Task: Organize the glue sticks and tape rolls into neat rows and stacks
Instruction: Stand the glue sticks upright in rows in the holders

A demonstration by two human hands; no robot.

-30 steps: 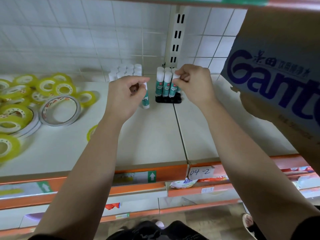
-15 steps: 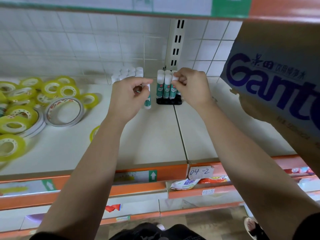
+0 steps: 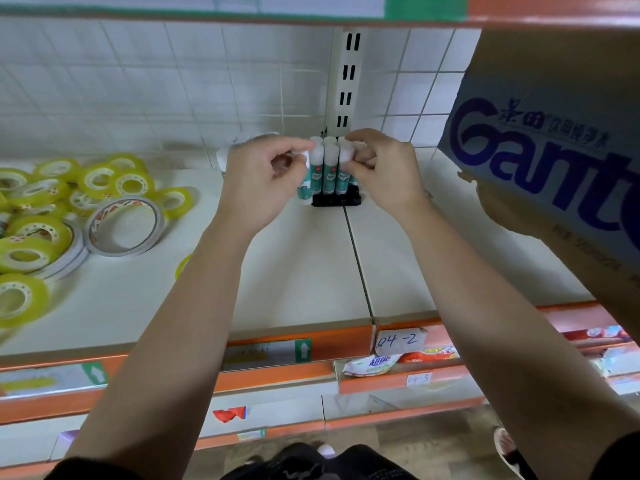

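At six o'clock, closest to us, is the orange front edge of the shelf (image 3: 294, 271), with a paper label (image 3: 396, 341) that says "04-2". Two bare arms reach up over it.

Further in, at nine o'clock, yellow tape rolls (image 3: 27, 251) lie in a messy pile. A big white tape roll (image 3: 123, 226) lies flat just beside them.

Near the middle, the left grip (image 3: 266, 181) pinches a loose glue stick (image 3: 304, 188) by its top. The stick stands up, just beside the black holder (image 3: 336, 200) at its nine o'clock side. I cannot tell if its bottom touches the shelf.

The right grip (image 3: 384, 174) is curled round the white cap of the end glue stick (image 3: 343, 180), at the three o'clock side of the holder. More glue sticks (image 3: 329, 171) stand up in the holder in rows.

Behind the left grip, a few white glue stick caps (image 3: 223, 157) peek out.

At three o'clock a big cardboard box (image 3: 554, 150) with blue letters sits on the shelf.

At twelve o'clock, furthest away, is the white tiled wall (image 3: 173, 81) with a slotted post (image 3: 346, 74).
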